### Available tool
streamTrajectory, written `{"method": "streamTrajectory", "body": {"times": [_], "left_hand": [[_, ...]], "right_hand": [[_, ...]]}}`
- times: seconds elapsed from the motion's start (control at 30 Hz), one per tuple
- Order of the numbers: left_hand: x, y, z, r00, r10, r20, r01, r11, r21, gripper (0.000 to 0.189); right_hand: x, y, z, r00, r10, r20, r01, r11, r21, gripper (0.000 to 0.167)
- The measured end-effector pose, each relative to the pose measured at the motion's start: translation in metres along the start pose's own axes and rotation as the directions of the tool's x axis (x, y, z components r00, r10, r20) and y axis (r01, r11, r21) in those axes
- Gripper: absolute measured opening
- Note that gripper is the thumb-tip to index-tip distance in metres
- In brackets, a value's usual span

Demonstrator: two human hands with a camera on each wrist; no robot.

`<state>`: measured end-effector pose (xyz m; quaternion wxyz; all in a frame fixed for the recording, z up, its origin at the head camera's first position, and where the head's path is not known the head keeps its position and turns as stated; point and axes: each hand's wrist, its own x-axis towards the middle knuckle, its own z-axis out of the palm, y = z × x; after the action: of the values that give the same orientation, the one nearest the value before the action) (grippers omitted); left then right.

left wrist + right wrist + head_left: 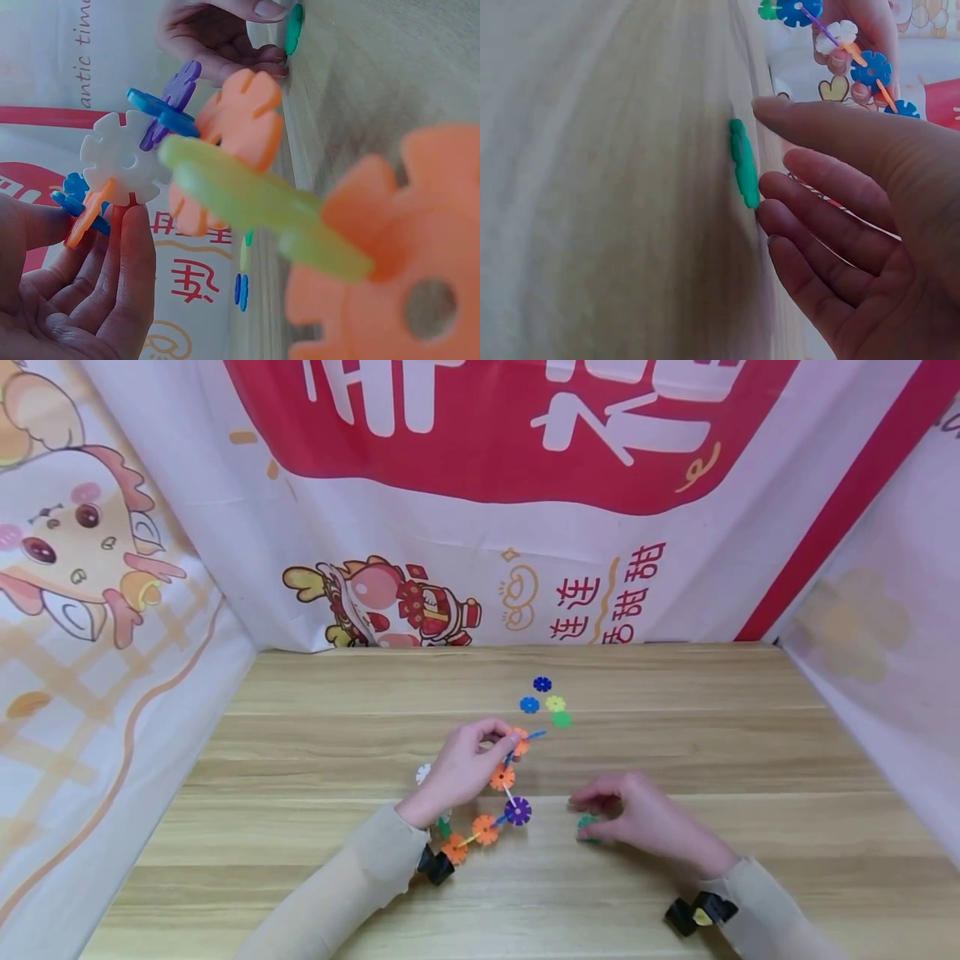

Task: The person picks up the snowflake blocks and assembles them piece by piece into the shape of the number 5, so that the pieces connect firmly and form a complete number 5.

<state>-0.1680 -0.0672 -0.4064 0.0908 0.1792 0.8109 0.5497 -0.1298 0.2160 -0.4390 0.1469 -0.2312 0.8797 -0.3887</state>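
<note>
Head view shows my left hand (467,768) pinching the orange disc (522,742) near the upper end of a chain of notched discs (485,829), just left of the table's middle. My right hand (637,817) hangs low over the wood, thumb and fingers spread loosely about a green disc (587,827) that lies flat; I cannot tell whether my fingertips touch it.

I count four orange discs in the chain and one purple disc (517,811), with blue, white and yellow pieces set edge-on between them; my left wrist hides part of the run. Beyond my hands lie four loose discs: one dark blue (542,684), one mid-blue (529,704), one yellow (555,702) and one lighter green (562,719). Each of my two cuffs carries a black device (701,912).

Pale wood-grain runs across the table (300,727). A stretch of it separates the chain from my right hand, and a wider one reaches to the right cloth (885,760). Its far edge, well past the loose discs, meets a red-and-white backdrop (465,527); a patterned cloth (60,777) borders the left edge.
</note>
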Motion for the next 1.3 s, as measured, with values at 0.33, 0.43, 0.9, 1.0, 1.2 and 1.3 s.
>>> {"method": "streamTrajectory", "body": {"times": [0.33, 0.43, 0.9, 1.0, 1.2, 1.3], "left_hand": [[0.0, -0.002, 0.0, 1.0, 0.012, 0.008, -0.012, 1.0, 0.002, 0.02], [0.0, -0.002, 0.0, 1.0, 0.013, 0.005, -0.013, 1.0, 0.003, 0.02], [-0.001, -0.001, 0.0, 0.999, 0.032, 0.005, -0.032, 0.999, 0.015, 0.02], [-0.001, -0.001, -0.001, 1.0, 0.03, 0.006, -0.03, 0.999, 0.016, 0.02], [-0.002, -0.001, -0.001, 0.999, 0.031, 0.007, -0.031, 0.999, 0.014, 0.021], [-0.002, -0.001, -0.001, 1.0, 0.03, 0.006, -0.03, 0.999, 0.018, 0.021]], "right_hand": [[-0.002, 0.001, 0.004, 1.0, 0.028, 0.002, -0.028, 0.999, -0.042, 0.032], [-0.004, 0.002, 0.003, 1.0, 0.03, -0.001, -0.03, 0.998, -0.051, 0.032], [-0.01, 0.006, -0.002, 0.997, 0.073, -0.011, -0.074, 0.993, -0.09, 0.027], [-0.01, 0.006, -0.002, 0.997, 0.075, -0.011, -0.076, 0.993, -0.093, 0.026], [-0.012, 0.007, -0.004, 0.998, 0.068, -0.006, -0.069, 0.994, -0.087, 0.022], [-0.012, 0.008, -0.005, 0.998, 0.061, -0.004, -0.061, 0.995, -0.084, 0.021]]}}
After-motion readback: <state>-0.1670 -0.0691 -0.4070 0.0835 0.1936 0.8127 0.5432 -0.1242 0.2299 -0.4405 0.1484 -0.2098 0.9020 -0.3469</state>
